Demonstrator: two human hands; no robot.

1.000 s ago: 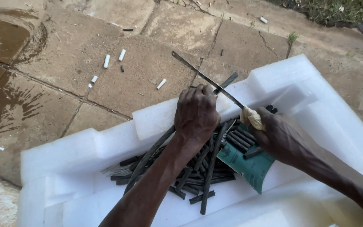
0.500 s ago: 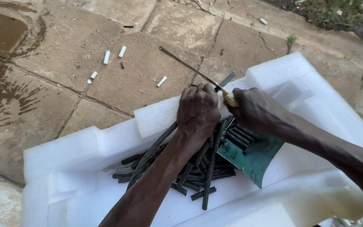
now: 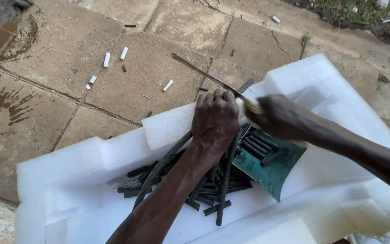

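Note:
My left hand [image 3: 215,118] is closed over long dark rods [image 3: 224,180], pressing them against the rim of a white foam tray [image 3: 77,167]. My right hand [image 3: 280,116] grips the pale handle of a thin saw blade [image 3: 204,74] that slants up and left across the rods just beyond my left fingers. A pile of short black cut pieces [image 3: 168,178] lies in the tray under my left forearm. More short pieces [image 3: 258,147] rest on a green sheet [image 3: 271,171] below my right hand.
The tray sits on wet stone paving [image 3: 32,90]. Several small white cylinders [image 3: 107,59] and dark bits lie scattered on the slabs beyond it. Grass and debris [image 3: 353,11] border the far right. A grey object [image 3: 5,9] shows at the top left corner.
My right hand moved left toward my left hand and back a little, sliding the blade along its line over the rods. My left hand kept its hold.

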